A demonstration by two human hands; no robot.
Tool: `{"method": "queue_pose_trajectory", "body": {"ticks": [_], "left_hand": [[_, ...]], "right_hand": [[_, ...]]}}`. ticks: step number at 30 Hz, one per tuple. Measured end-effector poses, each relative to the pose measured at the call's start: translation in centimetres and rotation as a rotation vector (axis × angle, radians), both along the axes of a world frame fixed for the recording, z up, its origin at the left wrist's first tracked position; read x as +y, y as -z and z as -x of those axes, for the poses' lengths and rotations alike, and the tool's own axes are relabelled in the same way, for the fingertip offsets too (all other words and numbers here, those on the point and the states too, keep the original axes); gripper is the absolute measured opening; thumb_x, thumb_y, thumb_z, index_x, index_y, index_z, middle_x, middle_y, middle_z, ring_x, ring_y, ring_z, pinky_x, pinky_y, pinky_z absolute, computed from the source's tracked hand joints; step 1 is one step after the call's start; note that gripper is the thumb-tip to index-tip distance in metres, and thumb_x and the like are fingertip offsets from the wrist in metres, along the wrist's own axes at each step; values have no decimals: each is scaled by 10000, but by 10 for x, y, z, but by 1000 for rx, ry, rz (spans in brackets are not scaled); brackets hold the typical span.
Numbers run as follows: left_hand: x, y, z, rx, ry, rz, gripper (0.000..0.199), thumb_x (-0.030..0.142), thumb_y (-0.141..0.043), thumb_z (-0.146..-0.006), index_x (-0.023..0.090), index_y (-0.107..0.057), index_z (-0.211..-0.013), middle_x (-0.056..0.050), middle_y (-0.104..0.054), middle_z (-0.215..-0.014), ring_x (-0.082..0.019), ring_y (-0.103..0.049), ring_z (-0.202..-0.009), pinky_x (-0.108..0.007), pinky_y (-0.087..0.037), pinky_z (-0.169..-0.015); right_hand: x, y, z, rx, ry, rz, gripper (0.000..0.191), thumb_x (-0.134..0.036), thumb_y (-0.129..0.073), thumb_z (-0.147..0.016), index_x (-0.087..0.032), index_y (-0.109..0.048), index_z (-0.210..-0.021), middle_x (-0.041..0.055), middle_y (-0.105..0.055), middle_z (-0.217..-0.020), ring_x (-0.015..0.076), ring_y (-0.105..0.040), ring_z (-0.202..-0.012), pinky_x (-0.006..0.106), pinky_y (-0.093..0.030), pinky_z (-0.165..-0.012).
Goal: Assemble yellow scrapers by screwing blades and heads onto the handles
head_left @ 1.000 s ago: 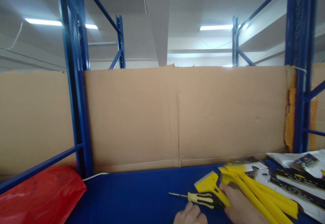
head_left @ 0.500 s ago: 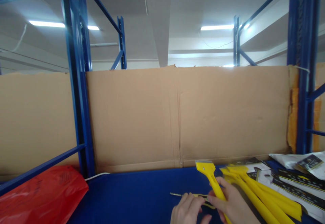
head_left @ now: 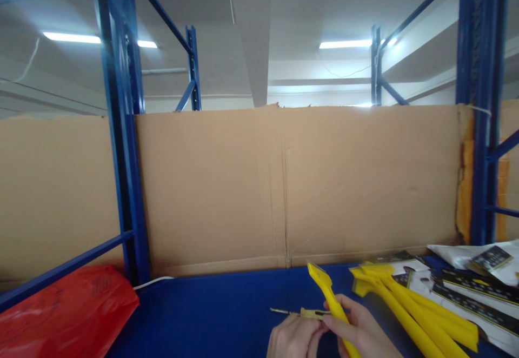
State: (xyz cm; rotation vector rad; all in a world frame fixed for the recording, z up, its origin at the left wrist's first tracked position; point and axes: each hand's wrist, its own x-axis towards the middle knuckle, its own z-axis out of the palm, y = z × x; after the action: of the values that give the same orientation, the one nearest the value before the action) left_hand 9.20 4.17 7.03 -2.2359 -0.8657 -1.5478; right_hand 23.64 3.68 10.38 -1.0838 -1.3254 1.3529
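My right hand (head_left: pixel 359 325) is closed around the handle of a yellow scraper (head_left: pixel 334 306), whose wide head points up and to the left. My left hand (head_left: pixel 294 336) is closed on a small pale-yellow tool (head_left: pixel 314 313) with a thin metal shaft reaching left over the blue surface. The right fingertips meet the tool's right end, close beside the left fingers. More yellow scrapers (head_left: pixel 409 309) lie in a pile just right of my right hand.
Packages with black and white cards (head_left: pixel 478 304) lie at the right, a clear plastic bag (head_left: pixel 458 255) behind them. A red bag (head_left: pixel 68 309) rests at the left by a blue post (head_left: pixel 127 185). Cardboard (head_left: pixel 214 190) stands along the back of the blue surface (head_left: pixel 203 315).
The yellow scraper has turned, its head now seen more edge-on and slightly lower and further left. My left hand has shifted slightly left and down, showing more of the small tool.
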Motion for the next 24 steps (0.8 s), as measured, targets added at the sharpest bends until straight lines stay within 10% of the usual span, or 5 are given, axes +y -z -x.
{"method": "queue_pose_trajectory", "body": {"ticks": [10,16,24], "left_hand": [[8,-12,38,-111,-137,30,141,101,-530,-859,204,-625,-875,-7,-683,-740,-120,-637,-673,-196,-525,-628],[9,-14,38,-21,-174,64,152,123,-534,-854,207,-646,-795,-25,-655,-789,-134,-631,-734,-202,-542,-638],[6,-18,35,41,-217,4,224,144,-465,-886,217,-662,-809,-45,-646,-805,-151,-616,-735,-215,-558,-607]], "right_hand": [[6,25,-8,-367,40,-303,425,-152,-550,-619,-155,-653,-1031,41,-687,-848,183,-640,-708,259,-517,-630],[3,16,-7,-852,-34,-437,569,-78,-560,-615,-176,-658,-1167,121,-710,-1077,271,-648,-996,332,-460,-901],[-8,4,2,-964,-136,-442,687,-4,-543,-598,-163,-595,-1264,142,-666,-1208,276,-618,-1107,311,-448,-952]]}}
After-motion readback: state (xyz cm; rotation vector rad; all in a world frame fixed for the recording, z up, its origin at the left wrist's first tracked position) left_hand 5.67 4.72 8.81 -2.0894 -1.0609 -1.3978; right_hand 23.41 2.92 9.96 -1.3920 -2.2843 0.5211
